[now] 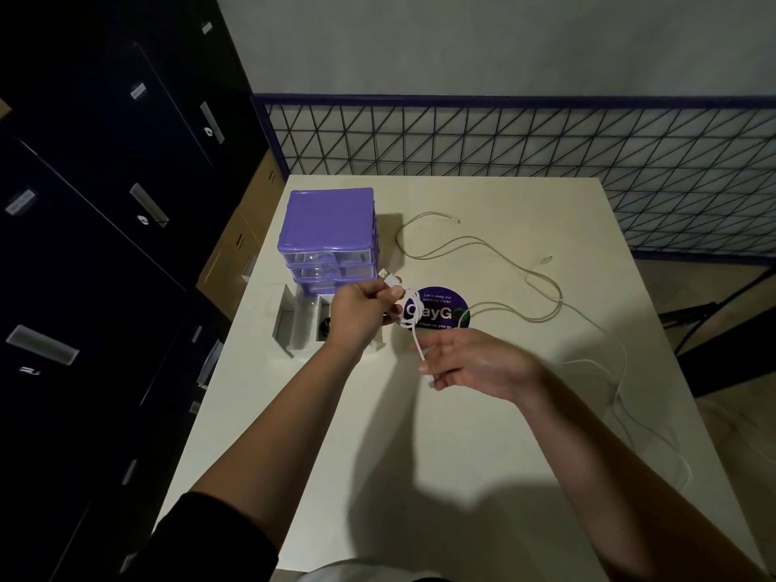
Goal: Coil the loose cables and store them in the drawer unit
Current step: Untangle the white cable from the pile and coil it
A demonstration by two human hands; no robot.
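Left hand has its grip pinched on a coiled white cable, right hand pinches its loose tail. The purple drawer unit sits just behind, one drawer pulled out under the left wrist. A beige cable sprawls over the right half of the cream desk, round sticker mid-desk. Dark cabinets crowd the left edge, wire fence behind.

A white table stands against a dark wire-grid panel with a purple frame, backed by a plain grey wall. Dark filing cabinets with metal handles line the left side, with brown cardboard boxes between them and the table. The light is dim, and shadows fall across the tabletop.
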